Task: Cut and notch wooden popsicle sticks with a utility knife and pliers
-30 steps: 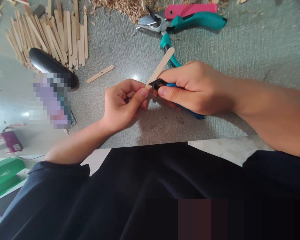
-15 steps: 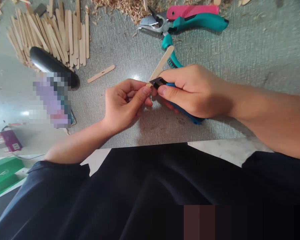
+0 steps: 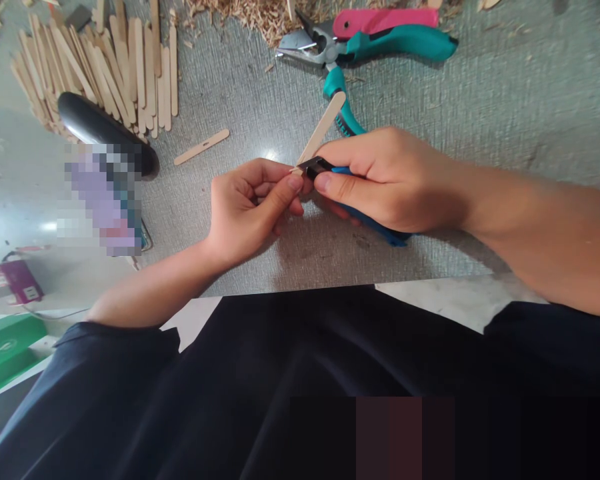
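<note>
My left hand [image 3: 257,203] pinches the lower part of a wooden craft stick [image 3: 324,127] between thumb and forefinger. The stick slants up to the right, its rounded far end beside the pliers' handle. My right hand [image 3: 380,180] is closed round a blue utility knife [image 3: 367,219] with a black front end. The knife's tip meets the stick right at the left fingertips, where a thin sliver stands up. Most of the knife's body is hidden by the right fingers. Another craft stick [image 3: 203,147], with a small slot in its middle, lies to the left on the table.
Many craft sticks [image 3: 115,73] are piled at the upper left, beside a black rounded case [image 3: 105,130]. Teal-handled pliers [image 3: 400,44] and a pink-handled tool [image 3: 380,22] lie beyond my hands. Wood shavings [image 3: 250,17] cover the far edge. A purple box [image 3: 23,281] is at far left.
The knife tip has shifted very slightly along the stick, and a small sliver now lifts near the left thumb. Both hands keep their grip almost in place.
</note>
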{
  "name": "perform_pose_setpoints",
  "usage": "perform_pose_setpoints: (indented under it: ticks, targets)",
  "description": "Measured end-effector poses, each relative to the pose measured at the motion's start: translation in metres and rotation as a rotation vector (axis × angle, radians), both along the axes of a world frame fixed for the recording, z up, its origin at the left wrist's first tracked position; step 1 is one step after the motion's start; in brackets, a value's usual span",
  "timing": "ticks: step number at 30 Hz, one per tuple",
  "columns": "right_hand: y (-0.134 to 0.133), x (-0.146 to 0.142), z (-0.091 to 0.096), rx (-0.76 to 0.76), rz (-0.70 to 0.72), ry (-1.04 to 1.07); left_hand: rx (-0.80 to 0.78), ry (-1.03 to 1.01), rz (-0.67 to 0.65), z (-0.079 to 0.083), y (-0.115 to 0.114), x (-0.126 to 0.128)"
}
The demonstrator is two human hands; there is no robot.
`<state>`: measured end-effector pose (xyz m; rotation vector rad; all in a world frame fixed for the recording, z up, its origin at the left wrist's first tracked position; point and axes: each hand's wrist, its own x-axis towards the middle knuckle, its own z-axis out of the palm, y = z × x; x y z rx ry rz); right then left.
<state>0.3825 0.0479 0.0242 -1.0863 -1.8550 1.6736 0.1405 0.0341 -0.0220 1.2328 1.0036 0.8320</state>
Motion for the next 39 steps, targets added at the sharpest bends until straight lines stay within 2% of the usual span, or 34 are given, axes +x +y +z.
perform_pose_setpoints:
  ticks: [5,12,18,23,30,39]
  targets:
    - [0.004,0.001,0.003,-0.028,0.029,0.017,0.001,-0.026,-0.006,-0.003,0.001,0.0]
    - [0.004,0.001,-0.019,0.011,-0.027,0.107,-0.026,-0.023,0.037,-0.004,0.0,0.003]
    - [-0.002,-0.001,-0.024,0.015,-0.035,0.089,-0.011,-0.044,0.033,-0.001,0.0,0.004]
    - [-0.008,-0.006,-0.028,0.004,-0.097,0.103,-0.01,-0.009,0.009,0.0,0.002,0.003]
    - [-0.009,-0.007,-0.013,-0.082,-0.078,0.095,-0.03,0.031,-0.039,0.001,0.001,-0.001]
    - [0.0,-0.003,-0.031,0.007,0.014,0.209,-0.069,-0.014,-0.055,0.0,0.001,-0.001]
